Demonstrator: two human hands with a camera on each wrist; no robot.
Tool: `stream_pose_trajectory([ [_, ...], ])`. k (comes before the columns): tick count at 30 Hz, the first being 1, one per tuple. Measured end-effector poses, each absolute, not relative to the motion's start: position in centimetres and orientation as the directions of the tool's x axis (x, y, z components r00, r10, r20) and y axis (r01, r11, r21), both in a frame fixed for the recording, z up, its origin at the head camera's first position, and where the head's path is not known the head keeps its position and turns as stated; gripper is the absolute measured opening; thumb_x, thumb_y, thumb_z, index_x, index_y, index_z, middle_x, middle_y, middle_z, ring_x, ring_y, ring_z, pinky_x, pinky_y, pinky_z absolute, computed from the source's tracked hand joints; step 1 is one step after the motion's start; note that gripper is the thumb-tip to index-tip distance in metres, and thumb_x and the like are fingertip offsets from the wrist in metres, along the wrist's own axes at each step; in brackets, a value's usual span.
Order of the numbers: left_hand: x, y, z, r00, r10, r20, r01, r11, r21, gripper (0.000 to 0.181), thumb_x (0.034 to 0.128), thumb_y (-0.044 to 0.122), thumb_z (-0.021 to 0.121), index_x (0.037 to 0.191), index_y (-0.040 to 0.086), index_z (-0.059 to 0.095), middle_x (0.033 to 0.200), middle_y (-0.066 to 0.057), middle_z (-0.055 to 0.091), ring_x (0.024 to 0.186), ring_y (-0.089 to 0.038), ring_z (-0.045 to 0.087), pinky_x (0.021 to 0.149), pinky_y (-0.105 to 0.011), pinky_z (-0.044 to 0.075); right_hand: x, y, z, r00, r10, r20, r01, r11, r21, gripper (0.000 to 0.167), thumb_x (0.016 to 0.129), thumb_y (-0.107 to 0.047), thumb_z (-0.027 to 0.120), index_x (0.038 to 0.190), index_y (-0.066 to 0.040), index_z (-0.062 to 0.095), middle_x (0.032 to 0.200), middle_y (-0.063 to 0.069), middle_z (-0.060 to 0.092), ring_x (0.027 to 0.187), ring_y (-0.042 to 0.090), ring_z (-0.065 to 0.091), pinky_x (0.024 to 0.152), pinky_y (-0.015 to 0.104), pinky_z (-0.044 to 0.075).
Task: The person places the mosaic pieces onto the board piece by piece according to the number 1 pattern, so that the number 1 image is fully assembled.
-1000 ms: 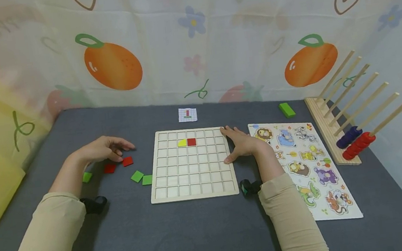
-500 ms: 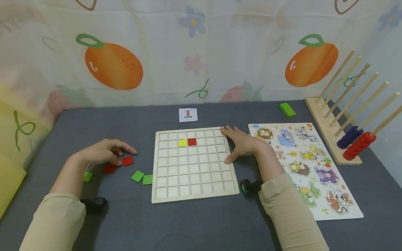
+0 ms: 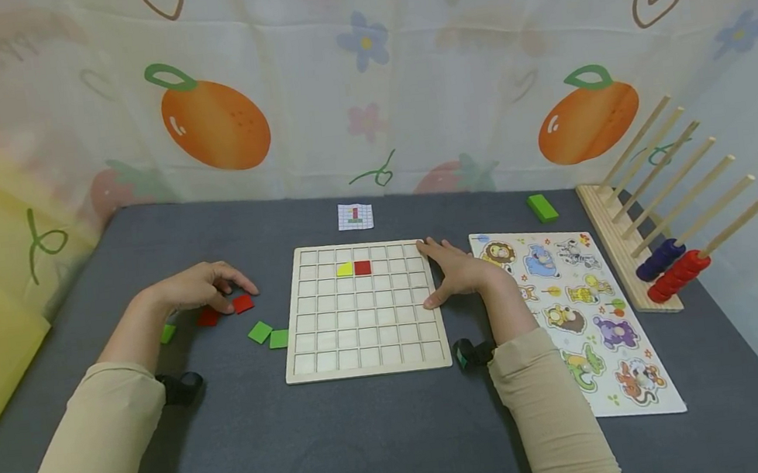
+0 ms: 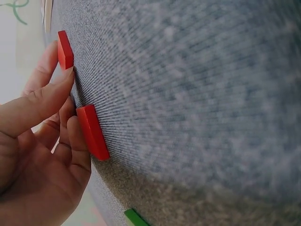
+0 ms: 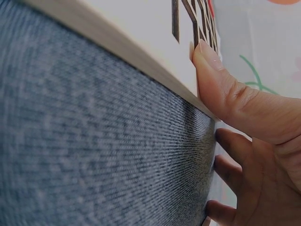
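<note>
Left grip (image 3: 197, 286) pinches a red tile (image 3: 243, 305), right grip (image 3: 458, 269) rests spread on the gridded board (image 3: 365, 318), backdrop (image 3: 452, 76) reading "happy"

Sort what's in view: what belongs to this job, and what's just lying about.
Seemingly the job's:
grid board, touched by right hand
red tiles, left hand touching one
green tiles
yellow tile
patterned card

Seemingly lying about:
animal puzzle board
peg stand with rings
green block
</note>
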State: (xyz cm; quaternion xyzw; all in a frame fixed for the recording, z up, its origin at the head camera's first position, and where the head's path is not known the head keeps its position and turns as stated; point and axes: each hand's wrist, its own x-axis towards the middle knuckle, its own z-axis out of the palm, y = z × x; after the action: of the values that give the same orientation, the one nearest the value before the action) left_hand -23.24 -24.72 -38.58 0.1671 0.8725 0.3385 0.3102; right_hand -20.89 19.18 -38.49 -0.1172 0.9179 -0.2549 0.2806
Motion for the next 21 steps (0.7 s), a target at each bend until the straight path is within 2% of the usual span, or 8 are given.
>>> stream_pose_trajectory([
  [4,-23.2,-24.7,-38.5,-0.756,0.498,-0.425,0.101,0.73,0.676,0.036,0.0859,0.001,0.07,0.122,0.002,0.066,0.138,-0.022,0.046,0.115,-0.033,0.044,0.087,-0.03,0.045,-20.9,19.2,-38.5,-0.816,-0.358,-0.455,-0.074,0.844,-0.531,0.111,0.08,-0.025,0.082,0.16,-0.019,0.007,0.169,0.011,-0.004,0.156,0.035,-0.008,0.122,0.064,0.01],
  [12,-23.2,-24.2,-38.5,-0.775,0.48,-0.411,0.109,0.742,0.662,0.033,0.0841,0.001,0.072,0.116,-0.001,0.066,0.126,-0.021,0.049,0.106,-0.03,0.042,0.08,-0.029,0.044,-20.8,19.2,-38.4,-0.817,-0.355,-0.454,-0.071,0.844,-0.532,0.111,0.08,-0.025,0.083,0.16,-0.019,0.007,0.169,0.011,-0.005,0.156,0.035,-0.008,0.122,0.064,0.011],
  [18,-23.1,-23.8,-38.4,-0.789,0.467,-0.4,0.134,0.765,0.63,0.032,0.0818,0.006,0.077,0.112,0.001,0.067,0.125,-0.021,0.051,0.105,-0.031,0.046,0.083,-0.032,0.046,-20.8,19.2,-38.5,-0.814,-0.358,-0.458,-0.073,0.844,-0.531,0.11,0.08,-0.025,0.082,0.16,-0.019,0.007,0.169,0.011,-0.005,0.156,0.035,-0.008,0.122,0.064,0.01],
  [21,-23.2,-23.7,-38.5,-0.791,0.467,-0.396,0.141,0.767,0.626,0.032,0.0805,0.006,0.078,0.11,0.0,0.066,0.119,-0.02,0.052,0.1,-0.029,0.046,0.08,-0.032,0.045,-20.8,19.2,-38.4,-0.813,-0.361,-0.457,-0.073,0.841,-0.536,0.11,0.081,-0.025,0.082,0.16,-0.019,0.006,0.169,0.011,-0.005,0.156,0.035,-0.009,0.122,0.064,0.01],
])
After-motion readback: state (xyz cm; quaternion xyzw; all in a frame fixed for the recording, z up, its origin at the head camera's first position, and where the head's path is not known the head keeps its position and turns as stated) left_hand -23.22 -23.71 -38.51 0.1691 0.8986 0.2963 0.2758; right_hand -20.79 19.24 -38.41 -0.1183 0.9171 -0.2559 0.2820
